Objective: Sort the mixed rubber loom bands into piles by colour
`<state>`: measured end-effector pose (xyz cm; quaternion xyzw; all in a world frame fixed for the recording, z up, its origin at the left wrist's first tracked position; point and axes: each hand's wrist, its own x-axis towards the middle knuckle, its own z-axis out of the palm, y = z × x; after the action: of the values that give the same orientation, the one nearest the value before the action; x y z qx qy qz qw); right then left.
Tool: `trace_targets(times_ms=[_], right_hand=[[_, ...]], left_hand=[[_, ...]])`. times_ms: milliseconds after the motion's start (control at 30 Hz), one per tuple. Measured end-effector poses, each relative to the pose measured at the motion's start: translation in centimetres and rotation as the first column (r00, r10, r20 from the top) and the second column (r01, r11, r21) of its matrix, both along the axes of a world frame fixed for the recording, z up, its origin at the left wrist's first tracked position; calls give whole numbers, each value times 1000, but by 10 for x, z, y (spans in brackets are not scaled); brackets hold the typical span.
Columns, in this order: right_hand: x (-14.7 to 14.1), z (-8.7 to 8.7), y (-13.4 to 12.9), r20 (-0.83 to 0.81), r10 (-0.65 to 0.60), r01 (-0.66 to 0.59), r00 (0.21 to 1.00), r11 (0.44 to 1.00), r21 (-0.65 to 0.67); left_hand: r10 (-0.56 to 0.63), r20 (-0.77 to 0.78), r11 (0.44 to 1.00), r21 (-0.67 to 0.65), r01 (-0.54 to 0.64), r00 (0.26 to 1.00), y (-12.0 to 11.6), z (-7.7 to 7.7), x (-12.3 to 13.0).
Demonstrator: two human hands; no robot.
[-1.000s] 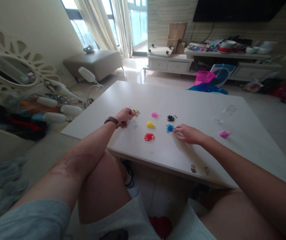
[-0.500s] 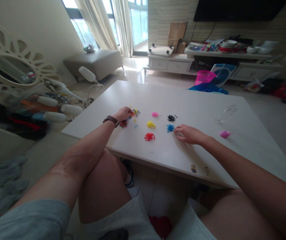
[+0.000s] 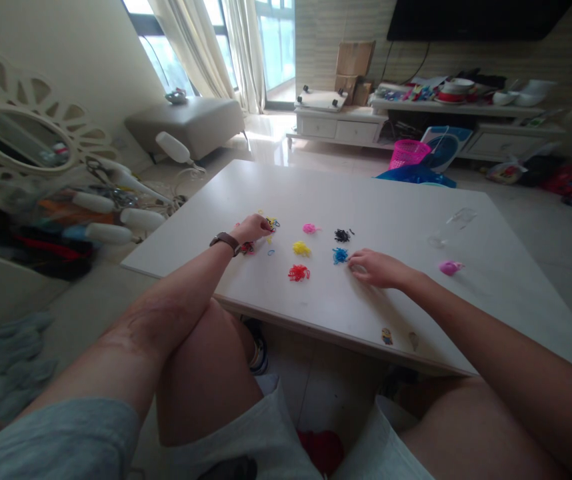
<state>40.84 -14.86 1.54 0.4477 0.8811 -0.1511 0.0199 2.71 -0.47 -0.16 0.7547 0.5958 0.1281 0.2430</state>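
Head view: left hand (image 3: 252,229) now farther right.

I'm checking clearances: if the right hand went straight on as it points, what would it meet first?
Most likely the blue pile: the right hand almost reaches it, though contact is unclear.

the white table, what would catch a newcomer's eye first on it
Probably the small bright piles in the middle of the white table: pink, yellow and red in one row, black and blue to their right. Next, likely the hands: the left over a mixed-colour heap, the right beside the blue pile.
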Motion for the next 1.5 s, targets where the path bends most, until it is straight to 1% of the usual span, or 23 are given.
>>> trace_targets(times_ms=[133,367,500,600,733,800,900,933,1033,1100,1167,1267,1367,1433,1500], right_hand=[[0,0,0,1,0,0,1000,1000,-6],[-1,1,-3,3,4,-5,1000,1000,27],[-2,10,-9,-6,11,-11,1000,998,55],[-4,19,-16,-32,11,-9,999,998,60],[-6,29,-26,-38,-4,6,999,999,50],[-7,34,-31,-29,-18,19,999,999,40],[-12,40,-39,-31,-27,29,999,999,34],[-14,42,-41,-35,-28,29,999,999,36],[-20,45,-49,-59,-22,25,998,998,53],[-25,45,-52,-78,-15,20,997,998,62],[-29,45,-54,-98,-4,11,995,997,80],[-33,46,-55,-114,7,8,993,992,127],[-36,47,-55,-127,-60,84,990,978,191],[-38,48,-55,-165,-121,158,979,960,231],[-40,47,-54,-211,-149,201,966,946,253]], left_hand=[[43,-57,999,-14,-44,997,-5,2,5],[68,-158,997,-17,-71,985,-9,3,12],[52,-215,998,-21,-57,975,-13,7,16],[37,-209,999,-19,-41,977,-14,12,17],[10,-93,999,32,-7,996,-11,14,17],[-26,-21,999,43,27,999,-9,12,18],[-114,101,993,0,114,988,-12,11,25],[-160,140,986,-20,164,977,-15,11,30],[-284,255,954,-19,298,924,-27,13,47],[-319,328,937,-35,348,889,-37,14,59],[-371,345,913,-34,407,862,-47,16,71],[-447,407,863,-38,504,796,-61,21,85],[-490,473,816,-47,576,732,-74,29,98],[-507,517,783,-59,619,690,-81,35,106],[-517,561,751,-64,657,646,-87,38,115]])
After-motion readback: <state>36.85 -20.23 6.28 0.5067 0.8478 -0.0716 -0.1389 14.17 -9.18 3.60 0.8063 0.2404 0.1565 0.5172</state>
